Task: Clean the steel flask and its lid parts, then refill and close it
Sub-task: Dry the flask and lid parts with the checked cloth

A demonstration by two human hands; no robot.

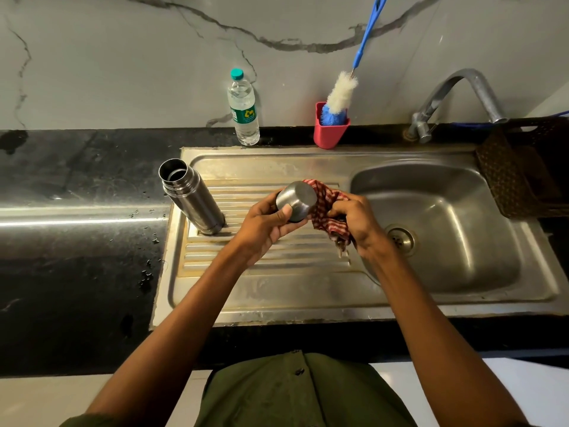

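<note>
I've got the steel cap [296, 201] gripped in my left hand [267, 221] over the drainboard's middle, my right hand [358, 221] bunching the checked cloth [327, 211] against it. I should turn the cap slowly, wiping into the rim. The flask [191, 197] stands open at the drainboard's left edge.
</note>
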